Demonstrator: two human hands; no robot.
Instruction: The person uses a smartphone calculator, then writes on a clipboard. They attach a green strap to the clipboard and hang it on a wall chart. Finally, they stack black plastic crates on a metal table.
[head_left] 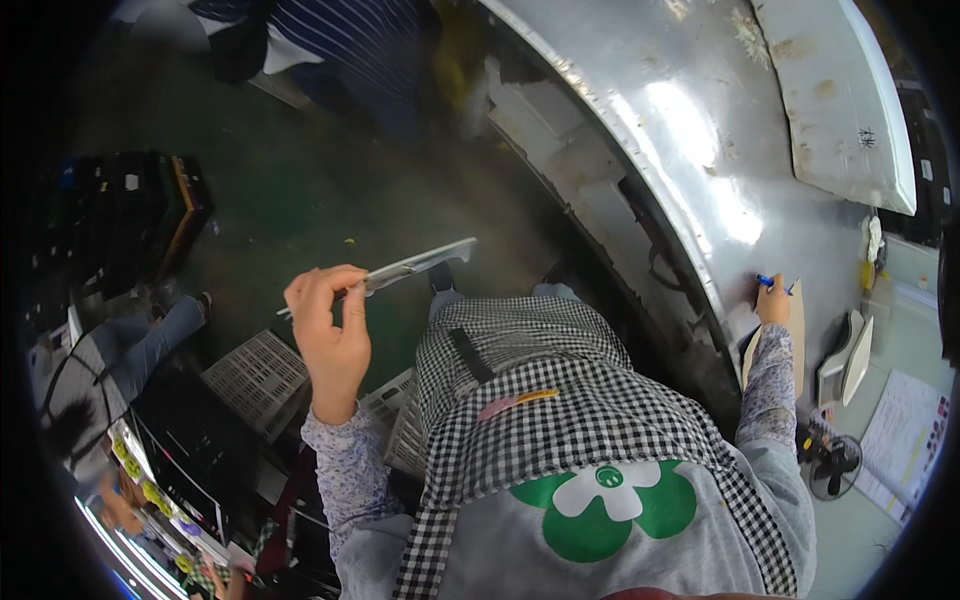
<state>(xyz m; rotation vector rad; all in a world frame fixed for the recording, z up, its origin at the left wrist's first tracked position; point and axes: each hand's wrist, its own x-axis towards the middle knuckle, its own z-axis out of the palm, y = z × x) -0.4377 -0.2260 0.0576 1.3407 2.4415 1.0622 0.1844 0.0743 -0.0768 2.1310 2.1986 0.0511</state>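
Observation:
Raised in front of me at the left, my left hand (332,325) is closed on a thin, flat, pale grey sheet-like thing (425,261). It shows almost edge-on, so I cannot make out its kind. Far over to the right, my right hand (774,303) has its fingers closed round a blue pen (765,280). That hand is over a piece of brown cardboard (797,345) on the shiny steel table (700,190). The pen's tip is too small to tell whether it touches the cardboard.
A white foam box (850,110) stands on the table's far right. Beside my right arm are a small fan (832,468), a white holder (840,370) and printed sheets (905,430). Grey slatted crates (258,380) and black stacked crates (125,215) stand left. Other people are at far and left.

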